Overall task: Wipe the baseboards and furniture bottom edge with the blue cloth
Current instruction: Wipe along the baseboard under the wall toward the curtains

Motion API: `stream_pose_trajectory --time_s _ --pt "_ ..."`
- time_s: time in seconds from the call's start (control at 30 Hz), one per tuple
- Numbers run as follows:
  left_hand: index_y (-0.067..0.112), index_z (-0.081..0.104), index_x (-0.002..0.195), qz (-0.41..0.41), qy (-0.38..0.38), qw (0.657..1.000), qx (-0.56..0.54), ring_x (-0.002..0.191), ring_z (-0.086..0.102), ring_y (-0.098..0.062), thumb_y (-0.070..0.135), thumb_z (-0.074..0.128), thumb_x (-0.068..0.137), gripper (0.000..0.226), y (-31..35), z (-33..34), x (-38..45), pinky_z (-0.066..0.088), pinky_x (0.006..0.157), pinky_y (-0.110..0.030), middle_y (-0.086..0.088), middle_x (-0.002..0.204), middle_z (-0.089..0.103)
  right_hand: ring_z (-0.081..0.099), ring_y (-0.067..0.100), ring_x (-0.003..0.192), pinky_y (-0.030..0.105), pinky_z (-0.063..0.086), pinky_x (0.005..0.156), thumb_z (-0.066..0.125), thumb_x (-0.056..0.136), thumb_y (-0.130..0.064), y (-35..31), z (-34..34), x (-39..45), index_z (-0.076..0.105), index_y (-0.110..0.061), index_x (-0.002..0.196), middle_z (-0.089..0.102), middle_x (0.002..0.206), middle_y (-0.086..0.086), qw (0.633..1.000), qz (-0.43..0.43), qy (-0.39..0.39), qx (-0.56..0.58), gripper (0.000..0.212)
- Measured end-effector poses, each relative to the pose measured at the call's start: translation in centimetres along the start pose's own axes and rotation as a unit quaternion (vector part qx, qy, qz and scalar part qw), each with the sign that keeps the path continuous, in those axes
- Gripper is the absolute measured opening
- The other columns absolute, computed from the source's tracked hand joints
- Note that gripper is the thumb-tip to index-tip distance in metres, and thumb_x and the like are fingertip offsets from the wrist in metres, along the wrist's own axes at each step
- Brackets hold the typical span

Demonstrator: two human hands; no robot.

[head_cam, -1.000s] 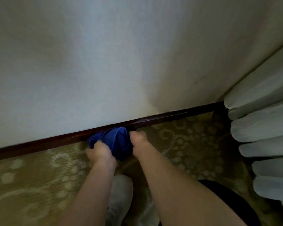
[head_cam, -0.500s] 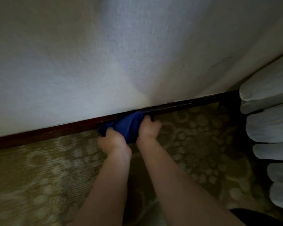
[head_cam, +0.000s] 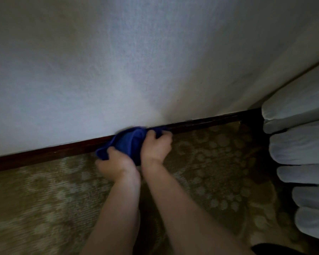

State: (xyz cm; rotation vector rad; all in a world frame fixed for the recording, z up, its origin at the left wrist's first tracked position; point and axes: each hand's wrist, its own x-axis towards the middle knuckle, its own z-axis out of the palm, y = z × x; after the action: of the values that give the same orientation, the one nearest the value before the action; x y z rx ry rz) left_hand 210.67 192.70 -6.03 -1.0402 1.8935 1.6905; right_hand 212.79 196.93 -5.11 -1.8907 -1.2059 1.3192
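Observation:
A bunched blue cloth [head_cam: 129, 142] is pressed against the dark reddish-brown baseboard [head_cam: 44, 155] that runs along the foot of a pale wall [head_cam: 136, 61]. My left hand [head_cam: 116, 164] grips the cloth's lower left end. My right hand [head_cam: 156, 146] clutches its right side, fingers curled over the top. Both forearms reach in from the bottom of the head view. The stretch of baseboard behind the cloth is hidden.
A patterned olive carpet [head_cam: 219, 162] covers the floor. Pale pleated curtain folds [head_cam: 302, 153] hang down at the right, close to the room's corner. A dark item [head_cam: 265, 249] shows at the bottom right edge.
Both hands and the cloth have slid right along the baseboard toward the corner. The view has shifted forward, and the shoe seen a second ago is out of view.

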Motion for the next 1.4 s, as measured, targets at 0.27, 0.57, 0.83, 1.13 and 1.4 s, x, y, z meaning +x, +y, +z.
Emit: stream_pose_trajectory --time_s 0.27,0.57,0.83,1.13,1.4 --pt "0.017 0.042 0.145 -0.035 -0.157 0.987 0.019 0.117 0.055 -0.021 0.013 0.052 0.098 0.048 -1.2 -0.2 -1.6 0.044 0.104 -0.035 -0.003 0.137 0.053 0.057 0.028 0.116 0.018 0.038 0.089 0.054 0.093 -0.012 -0.4 -2.3 2.3 0.053 0.0 0.127 0.06 0.126 0.018 1.0 -0.005 0.003 -0.026 0.036" --pt "0.006 0.048 0.134 0.069 0.044 0.997 -0.01 0.115 0.06 -0.028 0.013 0.052 0.093 0.042 0.7 -3.1 3.6 0.05 0.095 -0.033 -0.014 0.131 0.058 0.059 0.03 0.109 0.022 0.037 0.091 0.053 0.09 -0.012 1.3 3.0 -4.6 0.055 -0.002 0.117 0.063 0.116 0.018 0.987 -0.081 -0.106 -0.09 0.029" --pt "0.016 0.059 0.084 0.142 -0.126 0.978 0.088 0.075 0.057 -0.01 0.012 0.061 0.092 0.009 -0.8 -1.0 -0.8 0.046 0.073 -0.023 0.003 0.081 0.059 0.057 0.023 0.108 0.023 0.041 0.096 0.053 0.094 -0.016 0.3 -1.4 1.3 0.053 -0.005 0.126 0.061 0.121 0.012 0.999 -0.009 -0.05 -0.019 0.034" --pt "0.024 0.061 0.09 -0.017 -0.323 0.936 0.137 0.089 0.063 -0.019 0.01 0.059 0.095 0.015 -3.2 4.7 -6.4 0.054 0.081 -0.034 0.0 0.089 0.064 0.058 0.025 0.101 0.034 0.05 0.091 0.055 0.094 -0.016 -0.6 -6.8 12.7 0.057 -0.002 0.122 0.061 0.117 0.012 0.99 0.015 0.128 0.059 0.031" --pt "0.008 0.056 0.134 -0.097 -0.213 0.969 0.075 0.108 0.062 -0.032 0.003 0.051 0.093 0.042 -5.7 7.2 -6.8 0.053 0.095 -0.044 -0.016 0.127 0.062 0.058 0.028 0.112 0.01 0.029 0.073 0.053 0.093 -0.007 -1.1 -7.2 11.5 0.054 0.005 0.122 0.06 0.125 0.02 0.983 -0.019 0.184 0.017 0.031"
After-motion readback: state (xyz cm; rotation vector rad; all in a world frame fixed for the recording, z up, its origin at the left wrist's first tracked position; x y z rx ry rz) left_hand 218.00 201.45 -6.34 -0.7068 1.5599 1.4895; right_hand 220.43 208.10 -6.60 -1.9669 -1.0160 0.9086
